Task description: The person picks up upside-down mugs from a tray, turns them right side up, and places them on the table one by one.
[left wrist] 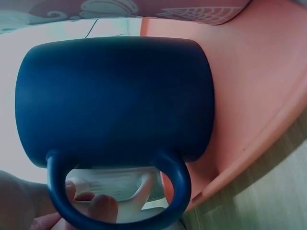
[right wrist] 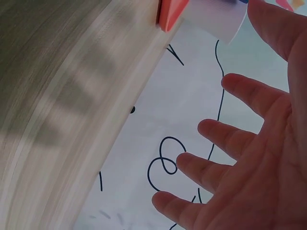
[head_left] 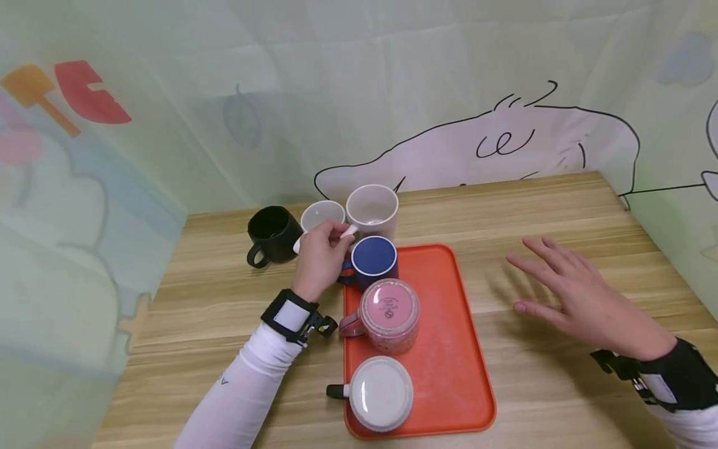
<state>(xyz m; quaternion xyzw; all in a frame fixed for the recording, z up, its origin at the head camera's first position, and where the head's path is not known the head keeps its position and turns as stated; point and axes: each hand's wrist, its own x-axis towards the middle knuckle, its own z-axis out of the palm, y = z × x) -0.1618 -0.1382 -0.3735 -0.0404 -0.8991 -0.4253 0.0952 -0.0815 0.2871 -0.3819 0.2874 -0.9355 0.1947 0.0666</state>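
Observation:
My left hand (head_left: 322, 257) pinches the handle of a tall white mug (head_left: 373, 209), which stands upright behind the red tray (head_left: 443, 349). Just in front of that mug, a blue mug (head_left: 374, 257) sits on the tray; the left wrist view shows its side and handle up close. A pink mug (head_left: 389, 315) rests base up in the middle of the tray. Nearest me is a white mug (head_left: 381, 393) with a black handle, also base up. My right hand (head_left: 583, 299), fingers spread, hovers right of the tray and holds nothing.
A smaller white mug (head_left: 323, 215) stands upright left of the tall one, partly hidden by my left hand. Farther left is a black mug (head_left: 273, 234), upright. A printed cloth (head_left: 437, 75) hangs behind the wooden table (head_left: 538, 218) and along its sides.

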